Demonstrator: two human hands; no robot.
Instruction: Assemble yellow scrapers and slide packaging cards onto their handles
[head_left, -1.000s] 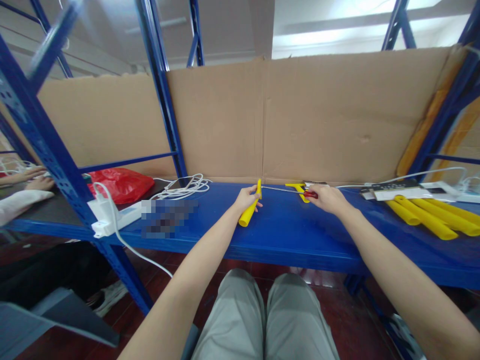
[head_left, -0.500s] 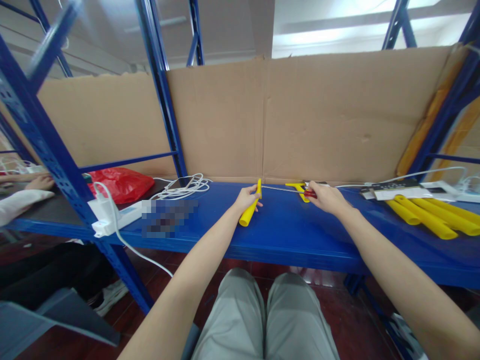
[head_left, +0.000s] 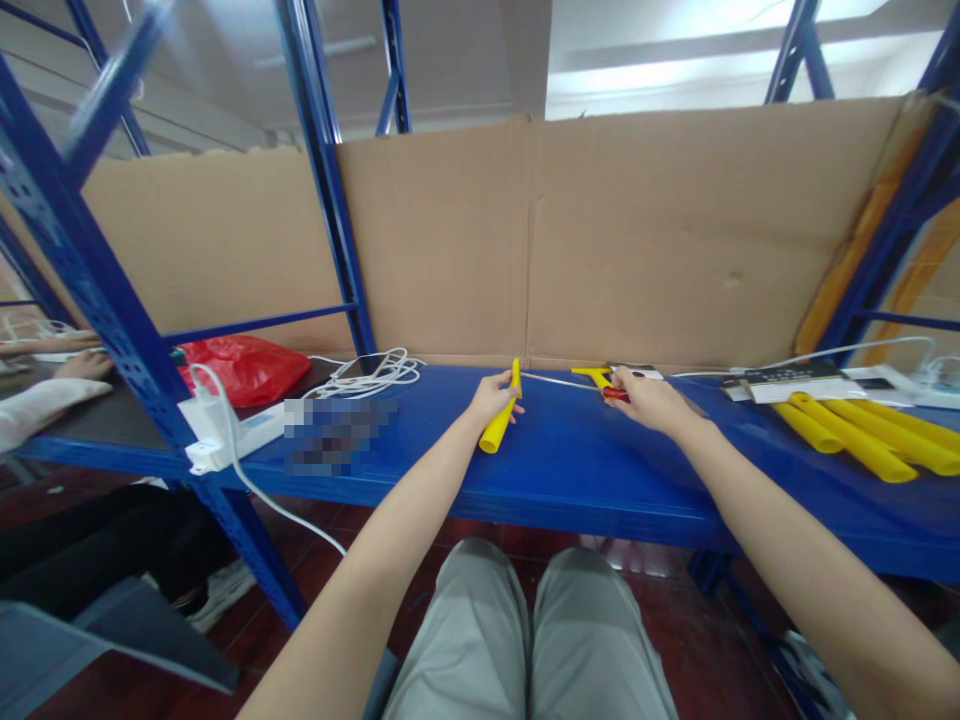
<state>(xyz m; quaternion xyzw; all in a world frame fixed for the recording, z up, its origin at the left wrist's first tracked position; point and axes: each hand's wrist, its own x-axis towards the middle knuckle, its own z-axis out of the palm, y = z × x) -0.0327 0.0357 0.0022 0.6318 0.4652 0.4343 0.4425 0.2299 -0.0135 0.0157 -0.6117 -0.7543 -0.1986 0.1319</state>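
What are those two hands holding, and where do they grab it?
The left hand grips a yellow piece near its far end; the right hand holds a metal-shafted tool by its red handle.

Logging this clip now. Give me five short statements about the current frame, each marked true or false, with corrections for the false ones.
1. The left hand holds a yellow piece. True.
2. The red bag lies at the far right. False: the red bag is on the left, behind the white power strip.
3. The right hand grips a red handle. True.
4. The tool points away from the left hand. False: its metal shaft points toward it.
5. Yellow tubes lie on the right. True.
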